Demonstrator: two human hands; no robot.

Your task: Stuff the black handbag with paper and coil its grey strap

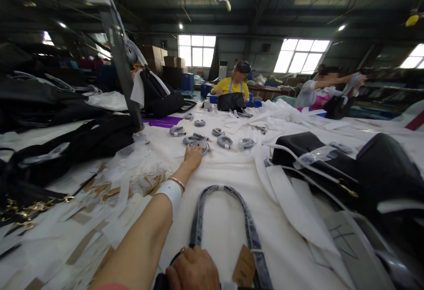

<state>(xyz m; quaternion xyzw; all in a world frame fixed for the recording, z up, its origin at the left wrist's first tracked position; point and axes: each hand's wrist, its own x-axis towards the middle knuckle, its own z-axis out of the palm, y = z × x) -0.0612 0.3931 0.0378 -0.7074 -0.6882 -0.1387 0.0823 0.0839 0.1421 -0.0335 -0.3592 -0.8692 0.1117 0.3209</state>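
My left hand (193,156) reaches forward over the table, its fingers bent over a grey plastic-wrapped coiled strap (206,148). More such coils lie around it, among them one with a white band (225,141) and another farther right (246,143). At the bottom, my right hand (194,269) is closed on the dark edge of a black bag, most of which is out of frame. The bag's arched handle (196,219) is wrapped in clear plastic and stands up before me. A brown paper tag (244,265) hangs beside the handle.
Scraps of white wrap and brown tags (79,217) litter the left side. Black bags (318,162) and a grey plastic bin (359,248) crowd the right. A metal post (121,56) rises at left. Two co-workers (236,86) handle black bags across the table.
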